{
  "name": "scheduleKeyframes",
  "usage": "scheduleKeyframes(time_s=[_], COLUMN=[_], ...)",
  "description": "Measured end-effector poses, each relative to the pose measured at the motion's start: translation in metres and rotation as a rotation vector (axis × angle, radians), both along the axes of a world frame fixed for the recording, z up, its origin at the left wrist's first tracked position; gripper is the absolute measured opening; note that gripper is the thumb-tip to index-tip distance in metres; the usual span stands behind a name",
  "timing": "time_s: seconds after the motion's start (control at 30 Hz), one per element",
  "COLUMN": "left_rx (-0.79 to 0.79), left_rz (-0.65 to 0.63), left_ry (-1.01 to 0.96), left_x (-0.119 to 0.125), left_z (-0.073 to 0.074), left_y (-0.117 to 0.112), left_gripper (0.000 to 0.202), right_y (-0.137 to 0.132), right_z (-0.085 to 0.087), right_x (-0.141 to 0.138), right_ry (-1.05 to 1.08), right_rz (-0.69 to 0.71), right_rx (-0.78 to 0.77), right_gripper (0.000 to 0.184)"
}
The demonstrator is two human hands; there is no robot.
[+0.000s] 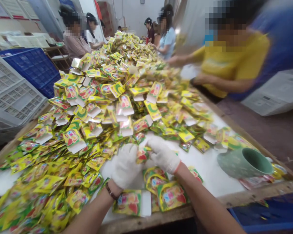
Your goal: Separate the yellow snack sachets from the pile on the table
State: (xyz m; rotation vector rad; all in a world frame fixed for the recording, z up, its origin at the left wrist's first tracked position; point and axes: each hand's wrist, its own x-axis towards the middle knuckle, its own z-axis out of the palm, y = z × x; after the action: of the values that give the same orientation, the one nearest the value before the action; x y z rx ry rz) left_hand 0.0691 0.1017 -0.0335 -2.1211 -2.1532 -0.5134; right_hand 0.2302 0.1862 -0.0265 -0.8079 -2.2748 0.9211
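Both my hands wear white knit gloves and meet over the near part of a long white table [210, 169]. My left hand [125, 165] and my right hand [162, 154] are closed together on one small yellow-green sachet [142, 154] with a red picture, held just above the table. Under my wrists lie a few loose sachets [129, 202] of the same kind. A huge heap of sachets [107, 97] covers the table from my hands to its far end.
A green mug [245, 162] lies on its side at the right, near the wooden table edge [258, 195]. A person in a yellow shirt [231, 61] works at the right side, others further back. White crates [12, 97] and a blue crate [34, 66] stand at the left.
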Motion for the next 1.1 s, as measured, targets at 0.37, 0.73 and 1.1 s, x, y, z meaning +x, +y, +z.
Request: scheduleKeyframes(time_s=[0.37,0.73,1.1], left_rx=[0.103,0.067,0.062], left_rz=[-0.04,-0.19,-0.19], left_ry=[-0.059,0.0,0.031], left_x=[-0.008,-0.022,-0.022], left_z=[-0.012,-0.013,-0.01], left_y=[0.002,0.001,0.002], left_gripper=[0.042,0.055,0.054], right_y=[-0.001,-0.002,-0.006], right_z=[0.004,0.012,0.005], right_x=[-0.001,0.004,-0.003], right_ry=[0.097,0.068,0.052], right_rz=[-0.176,-0.14,-0.114], right_rx=[-0.281,-0.205,-0.079], right_gripper=[0.011,0.017,0.021])
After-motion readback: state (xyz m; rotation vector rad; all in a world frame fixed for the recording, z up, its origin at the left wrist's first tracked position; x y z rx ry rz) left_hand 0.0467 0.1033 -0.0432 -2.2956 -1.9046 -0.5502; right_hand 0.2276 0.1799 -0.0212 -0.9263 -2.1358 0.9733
